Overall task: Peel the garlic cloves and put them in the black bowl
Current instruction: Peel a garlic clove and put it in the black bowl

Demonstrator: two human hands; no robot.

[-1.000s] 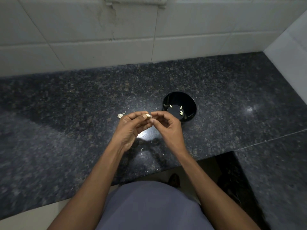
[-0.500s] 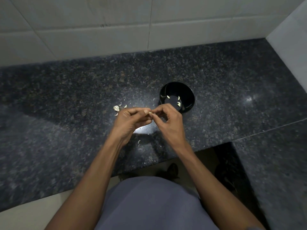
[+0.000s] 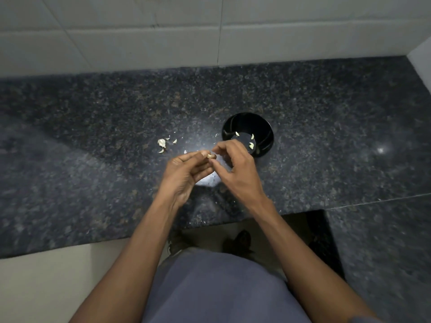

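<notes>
At frame centre, left hand (image 3: 186,173) pinches a clove (image 3: 211,156); right hand (image 3: 235,166) picks its skin. 3 peeled cloves (image 3: 251,144) lie in the black bowl (image 3: 265,134); more garlic (image 3: 161,143) waits left.

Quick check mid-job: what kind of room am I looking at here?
Most likely a home kitchen: a dark speckled granite counter set against a white tiled wall, with a black bowl holding peeled cloves and loose garlic pieces on the counter.
</notes>
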